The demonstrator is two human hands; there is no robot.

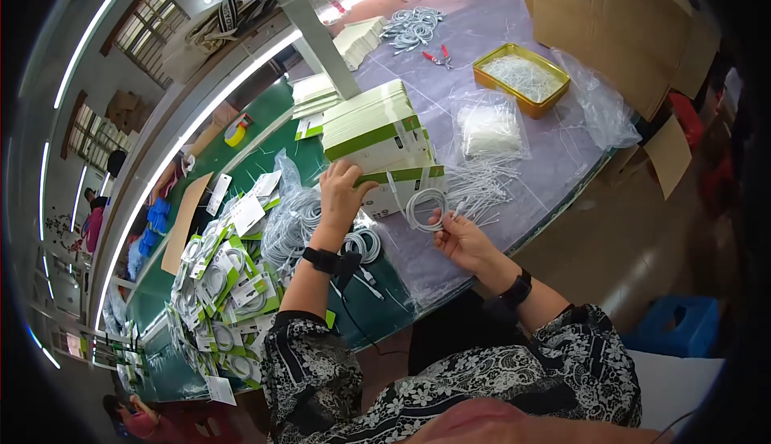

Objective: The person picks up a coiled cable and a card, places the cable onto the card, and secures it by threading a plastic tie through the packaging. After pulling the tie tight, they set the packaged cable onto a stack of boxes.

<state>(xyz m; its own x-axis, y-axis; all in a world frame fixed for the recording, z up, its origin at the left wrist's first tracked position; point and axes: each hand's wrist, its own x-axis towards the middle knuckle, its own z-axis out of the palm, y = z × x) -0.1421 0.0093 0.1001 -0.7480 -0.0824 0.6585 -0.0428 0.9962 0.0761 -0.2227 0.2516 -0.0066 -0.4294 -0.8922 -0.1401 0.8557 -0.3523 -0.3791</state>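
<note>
Right hand (464,243) pinching a slim white cable (410,207), coiled round and neat; left hand (340,199) gripping a green-topped packaging card (422,174)

Print present; most too small or blurred to read. White-and-green card (414,176) toward near edge of table (554,147): small dark symbols low on white face, left part. Card stack (369,122) just behind, farther from near edge: short dark print on white front, below green band. Packaged cards (233,283), heaped toward table's left end: tiny marks, illegible. Bag (210,38) above table's far edge: pale letters on dark strip.
</note>
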